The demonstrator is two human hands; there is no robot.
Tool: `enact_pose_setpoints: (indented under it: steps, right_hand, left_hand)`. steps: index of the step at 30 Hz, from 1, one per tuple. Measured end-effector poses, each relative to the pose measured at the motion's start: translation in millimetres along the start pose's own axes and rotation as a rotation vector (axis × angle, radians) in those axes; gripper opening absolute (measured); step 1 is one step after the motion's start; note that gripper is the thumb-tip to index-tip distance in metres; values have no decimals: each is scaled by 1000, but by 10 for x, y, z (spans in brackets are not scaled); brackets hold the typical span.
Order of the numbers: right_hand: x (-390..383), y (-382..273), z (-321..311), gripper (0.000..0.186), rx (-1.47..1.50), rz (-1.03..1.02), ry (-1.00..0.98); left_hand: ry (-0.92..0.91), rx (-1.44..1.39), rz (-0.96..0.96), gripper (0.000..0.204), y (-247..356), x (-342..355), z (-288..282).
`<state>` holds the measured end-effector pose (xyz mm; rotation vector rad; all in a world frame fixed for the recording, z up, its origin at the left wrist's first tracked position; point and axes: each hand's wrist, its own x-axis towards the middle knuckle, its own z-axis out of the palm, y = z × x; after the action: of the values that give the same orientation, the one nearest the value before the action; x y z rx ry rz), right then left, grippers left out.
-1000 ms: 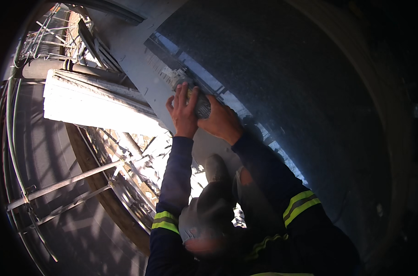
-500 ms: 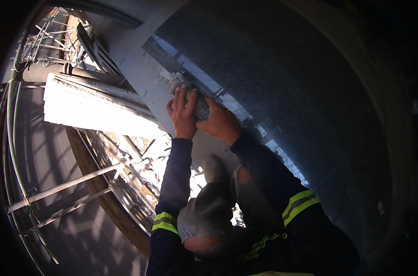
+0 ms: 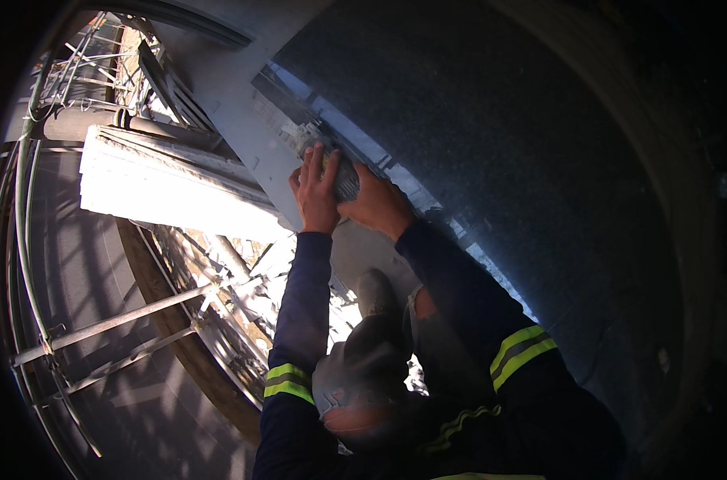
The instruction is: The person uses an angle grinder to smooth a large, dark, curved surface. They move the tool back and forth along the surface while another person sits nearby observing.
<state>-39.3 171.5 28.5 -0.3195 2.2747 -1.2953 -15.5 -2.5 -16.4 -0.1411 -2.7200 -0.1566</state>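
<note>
Against the grey wall point(image 3: 491, 144), left hand point(image 3: 317, 196) and right hand point(image 3: 377, 204) fingers grip one grey block point(image 3: 343, 178)

Left hand point(image 3: 315, 192) and right hand point(image 3: 379, 206) grip what looks like a grey block point(image 3: 343, 178), eleven o'clock of centre.

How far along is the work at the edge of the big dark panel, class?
Done: the large dark panel already stands against the grey beam. In hand: the left hand and the right hand both press a small grey fitting at the joint. Left: whether it is fastened cannot be told, and both hands are on it.
</note>
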Motion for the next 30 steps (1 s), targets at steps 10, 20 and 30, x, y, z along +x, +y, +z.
enact_pose_setpoints:
  steps: [10,20,30]
  right_hand:
    - [-181,85,-36,99,-18,10,-22]
    - [-277,132,-47,93,30,-12,-6]
    - [-222,119,0,91,32,-37,34]
  left_hand:
    - [8,10,6,59,159,-114,-56]
    - [-1,15,17,59,238,-162,-112]
    - [6,18,28,56,156,-130,-72]
